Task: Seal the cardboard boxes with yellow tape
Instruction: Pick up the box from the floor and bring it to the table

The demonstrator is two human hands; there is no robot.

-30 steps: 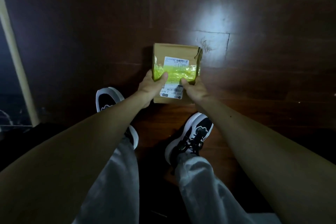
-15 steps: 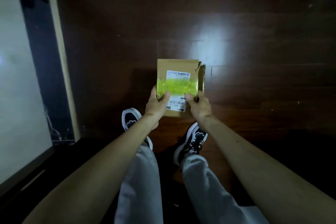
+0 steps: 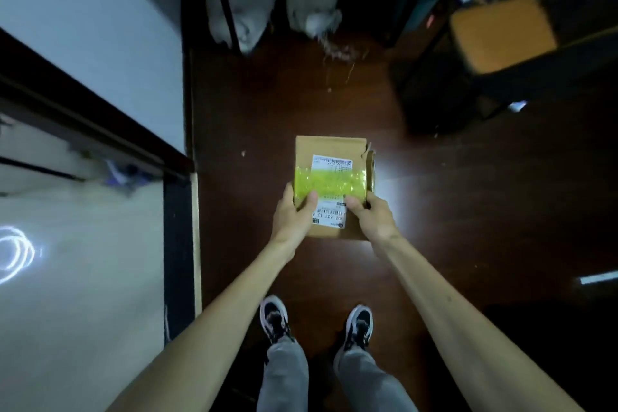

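- Cardboard box (image 3: 329,147); small, brown, top face up; held in the air between both hands, out in front of the person and above the floor; upper right corner torn and ragged.
- Yellow tape (image 3: 329,182); one wide glossy band running across the top of the box from left edge to right edge and folding down over the right side; wrinkled surface.
- Shipping label (image 3: 331,162); white, printed, stuck to the box top; the tape band crosses its middle; a barcode shows below the band.
- Left grip (image 3: 292,214); curled round the left near edge of the box; thumb laid on top, its tip at the lower edge of the tape; the other fingers go out of sight at the box side.
- Right grip (image 3: 373,216); curled round the right near edge of the box; thumb pressed on top by the label, just below the tape.
- Floor (image 3: 284,110); dark polished wood with a bright reflection beside the box.
- Shoes (image 3: 274,316); black and white pair, standing below the box; grey trousers (image 3: 287,375) above them.
- Two pale bags (image 3: 314,7); on the floor at the far end, under a dark frame.
- Wooden seat (image 3: 500,33); far right, blurred.
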